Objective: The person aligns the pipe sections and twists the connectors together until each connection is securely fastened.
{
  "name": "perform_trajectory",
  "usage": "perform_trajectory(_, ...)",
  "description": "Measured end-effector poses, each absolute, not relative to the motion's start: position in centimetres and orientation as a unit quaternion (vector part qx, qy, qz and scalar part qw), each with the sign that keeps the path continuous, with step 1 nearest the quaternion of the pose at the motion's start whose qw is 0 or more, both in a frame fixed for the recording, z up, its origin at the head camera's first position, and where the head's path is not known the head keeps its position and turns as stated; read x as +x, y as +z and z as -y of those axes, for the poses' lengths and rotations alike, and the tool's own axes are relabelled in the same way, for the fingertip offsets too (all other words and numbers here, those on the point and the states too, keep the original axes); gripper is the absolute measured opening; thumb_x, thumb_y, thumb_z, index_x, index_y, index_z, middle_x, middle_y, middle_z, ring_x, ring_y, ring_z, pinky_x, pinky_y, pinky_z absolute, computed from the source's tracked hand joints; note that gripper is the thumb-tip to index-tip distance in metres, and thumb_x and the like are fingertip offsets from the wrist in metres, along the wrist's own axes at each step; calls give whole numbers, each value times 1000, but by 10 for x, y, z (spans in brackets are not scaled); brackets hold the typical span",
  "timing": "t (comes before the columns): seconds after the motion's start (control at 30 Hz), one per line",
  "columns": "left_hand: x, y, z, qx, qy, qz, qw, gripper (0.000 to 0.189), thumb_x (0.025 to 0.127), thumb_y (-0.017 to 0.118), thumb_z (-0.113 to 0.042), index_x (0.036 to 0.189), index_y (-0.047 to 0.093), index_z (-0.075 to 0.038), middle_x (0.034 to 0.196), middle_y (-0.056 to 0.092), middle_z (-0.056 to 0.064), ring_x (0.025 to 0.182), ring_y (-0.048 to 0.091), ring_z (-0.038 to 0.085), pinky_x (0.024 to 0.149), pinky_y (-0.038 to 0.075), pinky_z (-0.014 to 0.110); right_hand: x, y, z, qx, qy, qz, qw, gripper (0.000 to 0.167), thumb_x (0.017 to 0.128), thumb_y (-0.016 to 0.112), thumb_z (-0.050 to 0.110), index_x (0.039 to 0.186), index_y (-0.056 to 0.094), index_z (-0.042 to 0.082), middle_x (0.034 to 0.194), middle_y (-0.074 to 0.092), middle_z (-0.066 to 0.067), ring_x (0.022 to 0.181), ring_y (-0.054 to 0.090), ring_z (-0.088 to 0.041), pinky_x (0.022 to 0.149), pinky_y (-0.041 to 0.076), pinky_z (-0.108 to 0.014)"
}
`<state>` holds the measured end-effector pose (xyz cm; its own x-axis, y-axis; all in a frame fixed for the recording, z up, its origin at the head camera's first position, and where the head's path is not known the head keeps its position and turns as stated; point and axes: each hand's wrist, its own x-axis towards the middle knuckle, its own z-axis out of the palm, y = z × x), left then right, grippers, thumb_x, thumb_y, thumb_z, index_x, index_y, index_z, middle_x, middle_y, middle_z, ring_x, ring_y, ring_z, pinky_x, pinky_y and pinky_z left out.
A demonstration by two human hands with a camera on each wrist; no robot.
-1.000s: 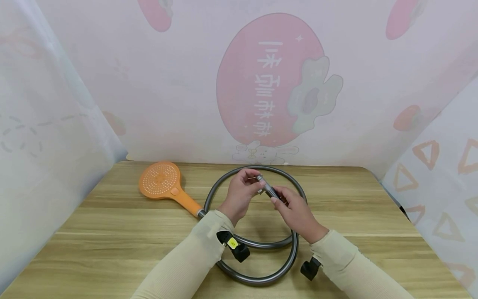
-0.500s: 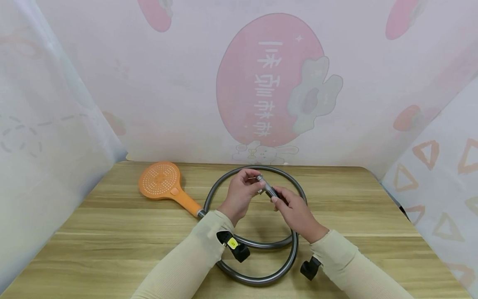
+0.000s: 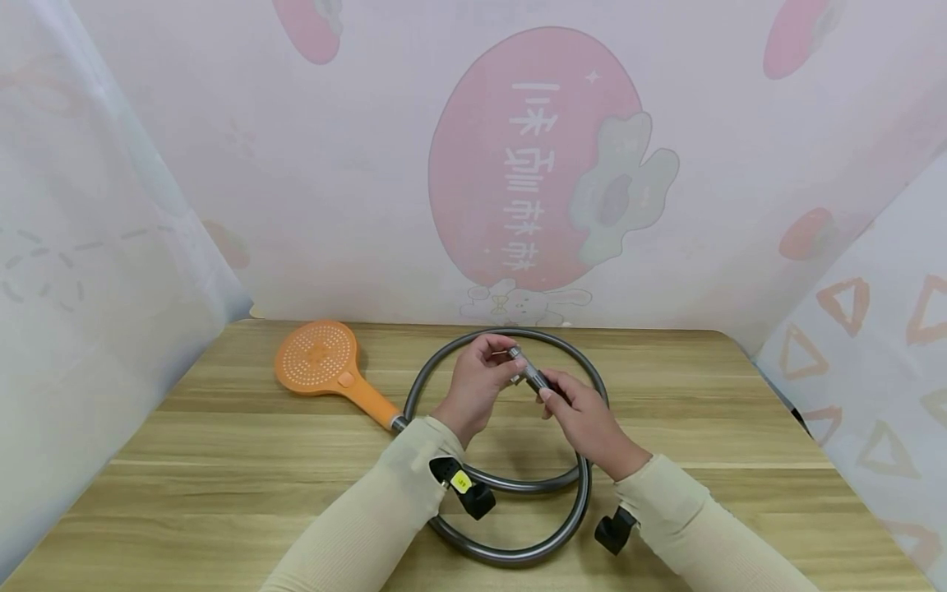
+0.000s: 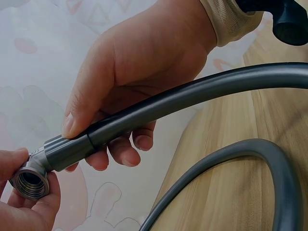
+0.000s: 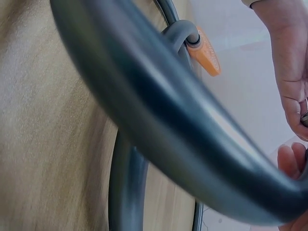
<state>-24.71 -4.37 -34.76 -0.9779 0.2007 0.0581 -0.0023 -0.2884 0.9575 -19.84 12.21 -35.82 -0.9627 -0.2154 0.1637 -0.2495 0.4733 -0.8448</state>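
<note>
My left hand (image 3: 473, 386) pinches a small metal elbow fitting (image 4: 32, 176) between thumb and fingers; its threaded round opening shows in the left wrist view. My right hand (image 3: 592, 415) grips the grey ribbed nut (image 4: 70, 150) at the end of a dark grey shower hose (image 4: 159, 103), thumb on top and fingers curled beneath. The fitting sits against the nut, in one line with it. The hose loops on the table under both hands. Its other end runs into an orange shower head (image 3: 318, 358), lying face up at the back left.
The wooden table (image 3: 740, 411) carries the hose loops and the shower head. A printed cloth backdrop (image 3: 355, 164) closes off the back and both sides. A small black camera (image 3: 473, 493) is worn at each wrist.
Both hands keep their place at the hose end. The right thumb and fingers shift slightly on the nut; the hose loops and shower head stay where they were.
</note>
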Motion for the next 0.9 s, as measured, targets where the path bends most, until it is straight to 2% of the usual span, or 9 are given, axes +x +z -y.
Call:
perform_trajectory(0.27,-247,-348,44,78,796,-596,64,28,87,64,7,113,53,5,106,58,10,89,56,15,75,53,26,-200,-361,-122,138,477,867,37,35,103,47,21,132,53,3,100,61,-5,94,61,-26,77,50,-34)
perform_trajectory(0.4,-247,-348,44,78,796,-597,63,29,87,63,7,114,53,6,105,59,8,89,57,15,75,53,27,-199,-363,-122,135,463,875,54,37,102,50,23,134,52,4,104,60,-5,92,57,-18,74,49,-30)
perform_trajectory(0.63,-246,-348,45,84,798,-593,60,30,87,63,8,115,52,9,105,59,9,87,57,14,74,52,26,-198,-363,-122,141,454,874,96,43,94,64,16,132,51,1,108,58,-9,94,56,-19,72,48,-27)
perform_trajectory(0.77,-247,-349,45,83,800,-592,58,26,87,64,8,111,54,6,103,59,8,87,57,15,73,52,26,-197,-361,-121,148,426,884,121,47,87,72,13,129,54,1,106,59,-8,93,56,-19,72,47,-30)
perform_trajectory(0.9,-248,-349,45,84,799,-593,61,25,87,65,6,110,55,3,107,59,12,88,57,16,75,52,27,-197,-362,-120,156,404,890,140,48,84,75,10,126,55,1,105,59,-8,93,57,-20,74,49,-38)
